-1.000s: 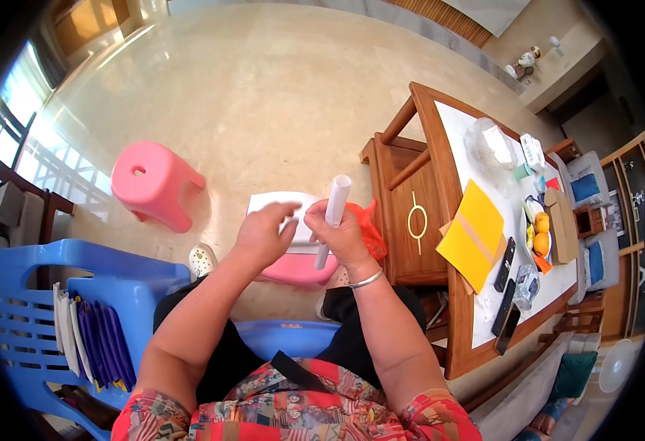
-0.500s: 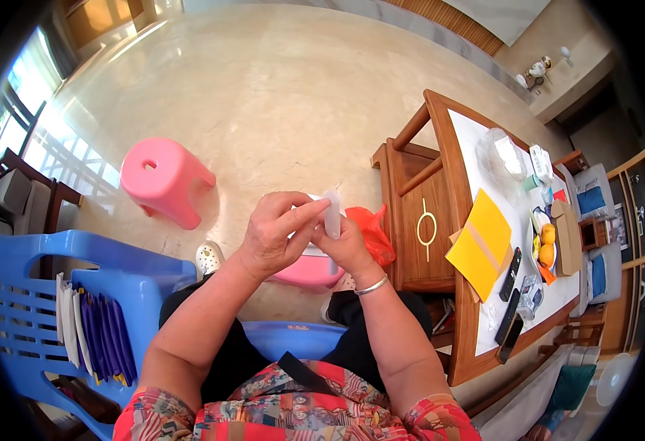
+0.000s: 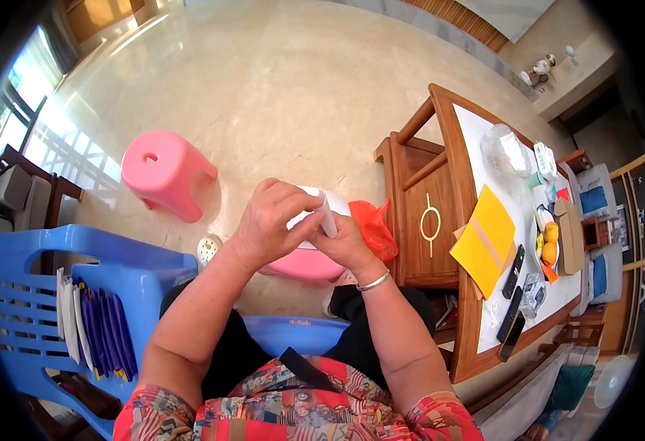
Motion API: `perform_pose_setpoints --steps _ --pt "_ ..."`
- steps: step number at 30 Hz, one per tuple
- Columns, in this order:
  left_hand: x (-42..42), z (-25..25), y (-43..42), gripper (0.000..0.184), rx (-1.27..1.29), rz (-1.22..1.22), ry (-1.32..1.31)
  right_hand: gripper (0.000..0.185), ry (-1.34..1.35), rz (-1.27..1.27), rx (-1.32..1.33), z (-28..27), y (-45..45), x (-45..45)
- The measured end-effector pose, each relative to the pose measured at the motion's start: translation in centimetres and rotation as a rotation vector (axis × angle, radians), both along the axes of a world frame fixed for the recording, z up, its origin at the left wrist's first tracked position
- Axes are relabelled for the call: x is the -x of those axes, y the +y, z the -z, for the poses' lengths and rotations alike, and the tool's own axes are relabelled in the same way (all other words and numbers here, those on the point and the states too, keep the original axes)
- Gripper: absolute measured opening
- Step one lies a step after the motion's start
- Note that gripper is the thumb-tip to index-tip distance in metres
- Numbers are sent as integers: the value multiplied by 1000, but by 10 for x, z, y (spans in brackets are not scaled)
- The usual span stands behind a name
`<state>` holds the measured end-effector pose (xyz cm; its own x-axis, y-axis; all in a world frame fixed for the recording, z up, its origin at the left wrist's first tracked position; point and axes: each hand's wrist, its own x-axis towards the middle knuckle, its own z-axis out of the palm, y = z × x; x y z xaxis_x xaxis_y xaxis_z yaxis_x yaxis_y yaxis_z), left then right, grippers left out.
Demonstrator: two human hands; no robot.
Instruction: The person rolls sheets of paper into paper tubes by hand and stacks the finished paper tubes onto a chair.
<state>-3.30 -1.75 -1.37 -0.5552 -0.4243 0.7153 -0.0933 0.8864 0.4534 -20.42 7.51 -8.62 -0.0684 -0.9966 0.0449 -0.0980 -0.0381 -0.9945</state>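
Note:
Both hands meet around a rolled white paper above a pink stool. My right hand, with a silver bracelet at its wrist, grips the lower part of the roll. The fingers and thumb of my left hand pinch the roll's near side and top edge. Beneath the hands, white sheets lie on the stool, partly hidden by the fingers. A red plastic bag sits just right of the stool.
Another pink stool stands at the left. A blue chair holds white and purple folded items. At the right, a wooden table carries a yellow envelope, remotes, fruit and a plastic bag. A shoe shows on the floor.
My left hand, apart from the roll a second ago, has moved right and closed onto it. The roll now leans and shows less of its length. The view has shifted slightly.

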Motion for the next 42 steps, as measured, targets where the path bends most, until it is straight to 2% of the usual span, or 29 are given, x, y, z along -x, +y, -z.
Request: perform_pose_setpoints --steps 5,16,19,22,25,26,28,29,31,34,35,38,40,42 --pt "-6 -2 -7 11 -58 29 -89 26 20 -14 -48 6 0 -1" --pt "-9 -2 -6 7 -179 -20 -192 20 110 -17 -94 1 -1 -3" --pt "-8 -1 -7 6 -240 -12 -138 19 110 -34 -107 1 0 0" --pt "-17 -6 -19 5 -144 -127 -84 21 190 -36 -173 10 -2 10" --pt "-36 4 -43 11 -401 -374 -3 26 406 57 -233 12 -4 26" --pt "-43 21 -61 15 -497 -306 179 26 500 121 -227 13 -4 32" --pt "-53 26 -78 19 -744 -330 401 29 610 293 -294 18 -7 43" --pt "-56 27 -83 21 -865 -340 516 28 554 309 -334 19 -7 46" --pt "-57 44 -89 24 -959 -376 524 29 442 342 -407 17 -10 52" --pt "-38 84 -81 26 -1153 -362 477 47 -169 273 -82 19 -12 38" --pt "-26 95 -71 25 -1259 -344 479 60 -274 243 -57 20 -15 33" --pt "9 119 -29 21 -1547 -261 502 55 -438 254 135 9 -14 19" --pt "27 130 2 20 -1590 -255 489 50 -486 301 206 4 -12 18" --pt "37 140 22 21 -1610 -211 492 44 -613 392 123 -1 -9 20"
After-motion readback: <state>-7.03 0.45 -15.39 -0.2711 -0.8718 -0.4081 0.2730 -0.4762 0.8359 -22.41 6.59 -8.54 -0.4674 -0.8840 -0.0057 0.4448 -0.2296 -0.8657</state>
